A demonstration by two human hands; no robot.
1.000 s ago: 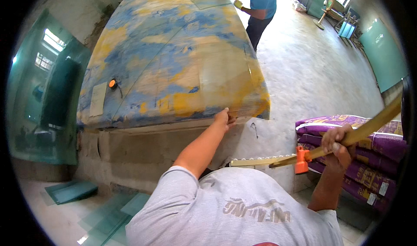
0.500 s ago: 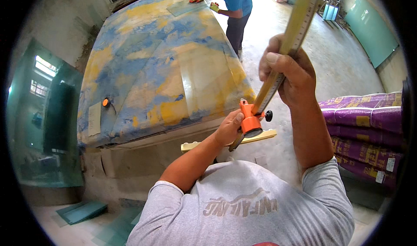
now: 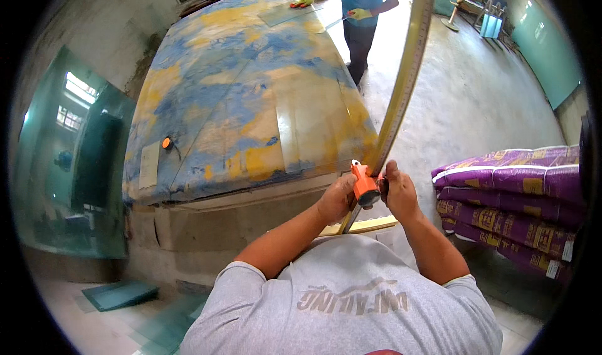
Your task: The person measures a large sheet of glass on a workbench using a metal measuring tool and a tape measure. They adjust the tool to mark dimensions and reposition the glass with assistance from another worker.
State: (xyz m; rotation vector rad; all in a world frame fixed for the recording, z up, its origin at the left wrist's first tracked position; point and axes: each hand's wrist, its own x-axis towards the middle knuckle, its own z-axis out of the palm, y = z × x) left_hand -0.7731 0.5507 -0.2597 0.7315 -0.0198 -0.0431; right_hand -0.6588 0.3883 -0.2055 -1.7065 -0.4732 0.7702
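Hands meet at the desk's near edge: the left hand [image 3: 335, 198] and right hand [image 3: 399, 195] both grip the orange cutter head [image 3: 365, 189] of a long yellow T-square [image 3: 404, 79], raised upright. The glass sheet [image 3: 313, 126] on the desk [image 3: 188, 186] looks uncut; scoring seems not yet begun.

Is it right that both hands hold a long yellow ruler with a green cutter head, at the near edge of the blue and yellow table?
Not quite: the cutter head is orange, not green, as the head view shows. The rest holds: the left hand and the right hand hold the long yellow ruler at the near edge of the blue and yellow table.
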